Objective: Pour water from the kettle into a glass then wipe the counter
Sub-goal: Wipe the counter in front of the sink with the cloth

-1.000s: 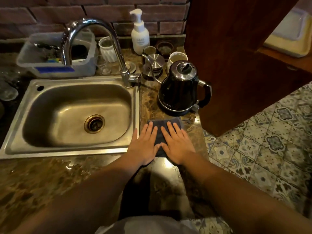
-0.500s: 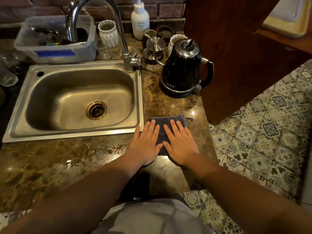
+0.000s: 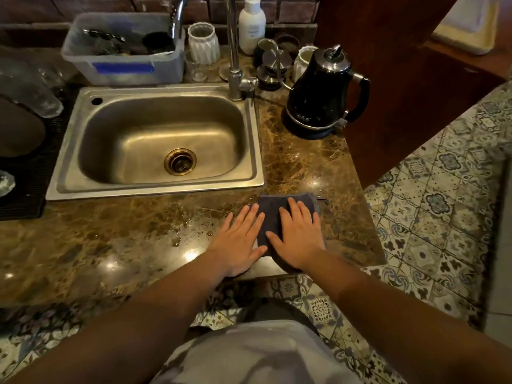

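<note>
A dark grey cloth [image 3: 270, 214] lies flat on the brown marble counter [image 3: 304, 162] near its front edge, right of the sink. My left hand [image 3: 239, 242] and my right hand [image 3: 297, 236] press on it side by side, fingers straight and spread. The black kettle [image 3: 318, 98] stands on its base at the back right, handle to the right. A small clear glass [image 3: 194, 65] stands behind the sink, beside the faucet. Water drops glisten on the counter left of my left hand.
The steel sink [image 3: 255, 139] fills the middle, with the faucet [image 3: 234, 56] behind it. A plastic tub [image 3: 122, 65], white ribbed cups [image 3: 202, 42], a soap bottle [image 3: 252, 23] and a black mat [image 3: 25, 189] ring it. A wooden cabinet [image 3: 401, 79] stands right of the kettle.
Both hands have slid the cloth along the counter away from the kettle, toward the front edge. The view has tilted down and pulled back.
</note>
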